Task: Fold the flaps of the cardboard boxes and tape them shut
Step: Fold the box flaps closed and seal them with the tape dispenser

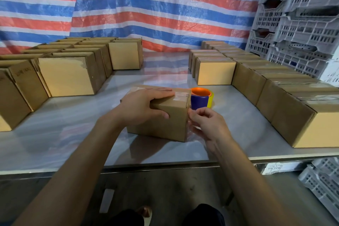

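Observation:
A small cardboard box point(170, 121) stands in the middle of the table with its top flaps folded down and clear tape running across the top seam. My left hand point(143, 104) lies over the box's top and near face, gripping it. My right hand point(207, 124) is at the box's right edge, fingertips pinched against the tape end on the side wall. A tape dispenser point(200, 98) with an orange core, blue body and yellow side stands just behind the box on its right.
Open-topped boxes point(67, 77) are grouped on the left of the grey table point(64, 134). Taped boxes point(275, 86) line the right side. Grey plastic crates point(297, 24) are stacked at far right. A striped tarp hangs behind.

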